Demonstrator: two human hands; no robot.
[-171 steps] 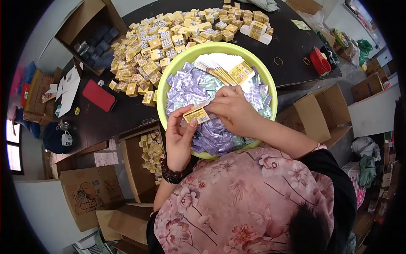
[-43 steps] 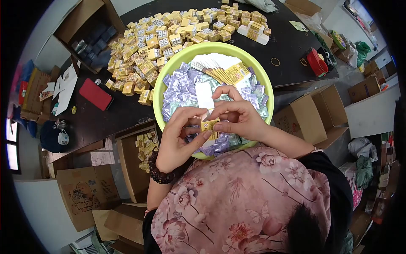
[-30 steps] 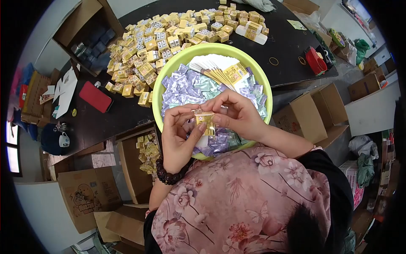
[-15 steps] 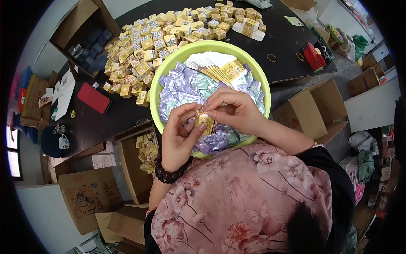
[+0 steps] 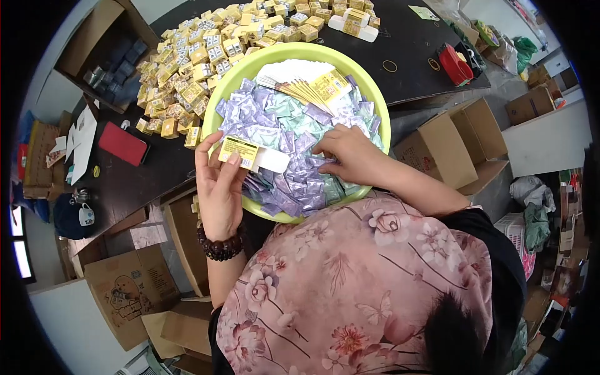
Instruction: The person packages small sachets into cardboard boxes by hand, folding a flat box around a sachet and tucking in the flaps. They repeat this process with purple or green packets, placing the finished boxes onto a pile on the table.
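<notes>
Closest to my head camera I see the pink floral garment [image 5: 350, 275], then the beaded bracelet [image 5: 223, 245] on the left wrist. My left hand [image 5: 220, 178] pinches a yellow carton [image 5: 239, 152], thumb across its printed face; its white flap sticks out toward the right hand [image 5: 355, 153], well apart from it. That right hand reaches into the sachets [image 5: 290, 122], fingers curled and parted from the thumb; I can't tell whether it grips one. The carton sits above the left side of the lime-green basin [image 5: 294, 51]. Further in, I see fanned flat cartons [image 5: 329, 86] resting on the sachets. Beyond the basin, small yellow boxes [image 5: 206, 53] heap on the black table [image 5: 415, 81].
</notes>
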